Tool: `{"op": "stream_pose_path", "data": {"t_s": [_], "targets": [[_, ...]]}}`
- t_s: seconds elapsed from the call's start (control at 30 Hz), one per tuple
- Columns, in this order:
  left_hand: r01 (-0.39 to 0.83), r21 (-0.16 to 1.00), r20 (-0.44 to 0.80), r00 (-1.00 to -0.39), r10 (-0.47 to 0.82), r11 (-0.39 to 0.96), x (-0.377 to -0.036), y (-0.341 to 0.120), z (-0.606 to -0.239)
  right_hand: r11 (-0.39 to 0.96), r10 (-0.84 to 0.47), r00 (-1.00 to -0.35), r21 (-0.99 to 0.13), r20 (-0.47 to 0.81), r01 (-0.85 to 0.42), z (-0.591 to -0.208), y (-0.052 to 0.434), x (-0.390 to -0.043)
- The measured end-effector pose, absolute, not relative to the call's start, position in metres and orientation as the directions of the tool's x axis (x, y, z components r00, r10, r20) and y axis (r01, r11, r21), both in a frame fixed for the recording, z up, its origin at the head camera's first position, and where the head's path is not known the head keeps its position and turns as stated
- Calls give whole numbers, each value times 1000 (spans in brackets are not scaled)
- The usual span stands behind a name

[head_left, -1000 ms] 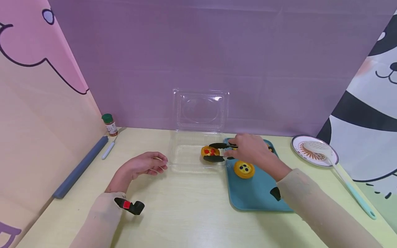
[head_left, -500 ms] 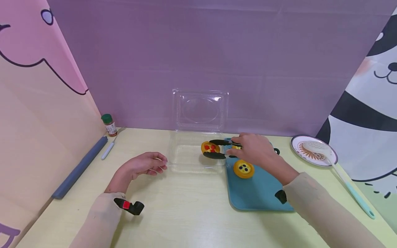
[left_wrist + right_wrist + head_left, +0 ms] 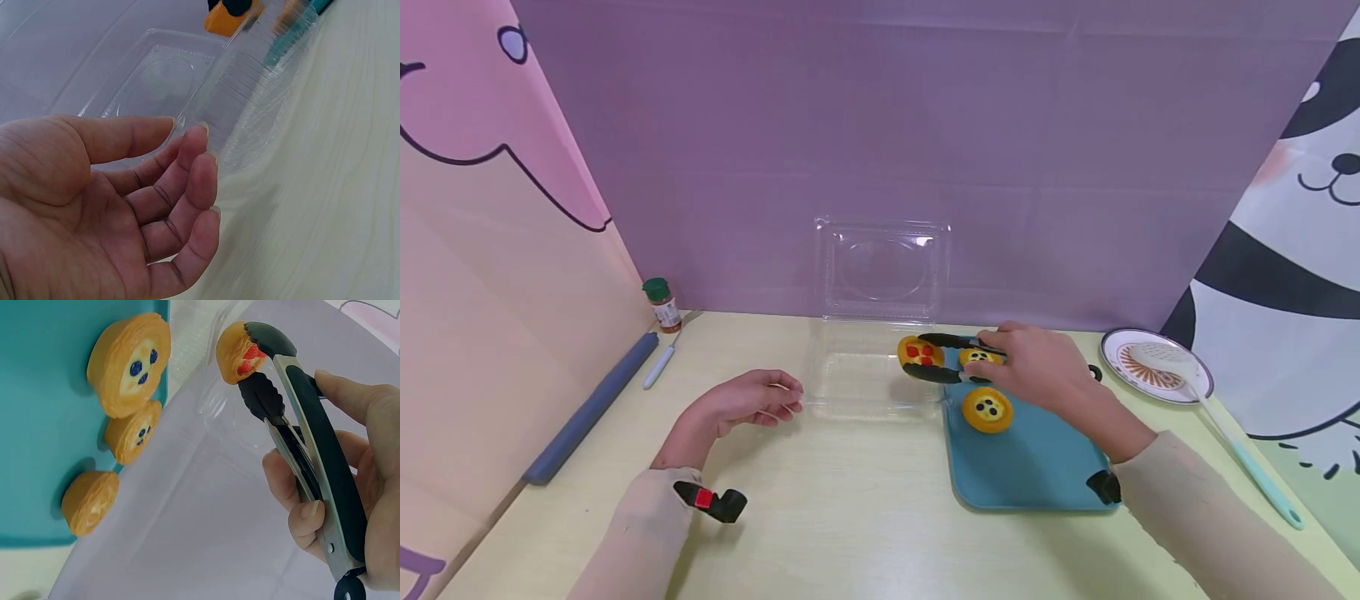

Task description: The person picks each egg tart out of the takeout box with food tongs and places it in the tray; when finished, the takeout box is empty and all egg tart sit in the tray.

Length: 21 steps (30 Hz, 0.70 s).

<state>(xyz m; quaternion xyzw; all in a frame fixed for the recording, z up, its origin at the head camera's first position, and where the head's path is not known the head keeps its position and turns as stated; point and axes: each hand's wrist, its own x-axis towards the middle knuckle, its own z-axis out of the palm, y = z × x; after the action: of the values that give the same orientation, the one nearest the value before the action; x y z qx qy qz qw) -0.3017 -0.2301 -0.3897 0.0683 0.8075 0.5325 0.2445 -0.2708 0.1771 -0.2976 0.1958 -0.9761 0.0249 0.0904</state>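
In my right hand (image 3: 1037, 367) I grip black-tipped tongs (image 3: 319, 456). Between their tips is a small tart with red topping (image 3: 921, 352), held above the right side of a clear plastic box (image 3: 865, 367). The box lies with its lid raised at the back. My left hand (image 3: 756, 398) is at the box's front left corner, thumb and bent fingertips (image 3: 203, 134) around the rim. On the blue tray (image 3: 1030, 475), one tart with dark blue dots (image 3: 988, 410) lies in front and another dotted tart (image 3: 981, 357) sits behind it. The right wrist view also shows a third tart (image 3: 90, 503) there.
A patterned plate (image 3: 1138, 387) with a slotted turner (image 3: 1165, 358) on it stands at the right. Along the left wall are a green-capped jar (image 3: 662, 305), a white-handled utensil (image 3: 658, 367) and a long blue bar (image 3: 591, 408). A purple backdrop (image 3: 880, 150) closes the back.
My right hand has drawn the tongs and the red-topped tart to the right and slightly up, towards the tray. The left hand stays at the box corner.
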Motion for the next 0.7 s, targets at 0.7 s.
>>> {"op": "stream_pose_path", "data": {"t_s": [0.7], "targets": [[-142,894,-318,-870,378,425,-302,-230,-391,943,-332,-889,85,316,-322,-287,257,-223]]}}
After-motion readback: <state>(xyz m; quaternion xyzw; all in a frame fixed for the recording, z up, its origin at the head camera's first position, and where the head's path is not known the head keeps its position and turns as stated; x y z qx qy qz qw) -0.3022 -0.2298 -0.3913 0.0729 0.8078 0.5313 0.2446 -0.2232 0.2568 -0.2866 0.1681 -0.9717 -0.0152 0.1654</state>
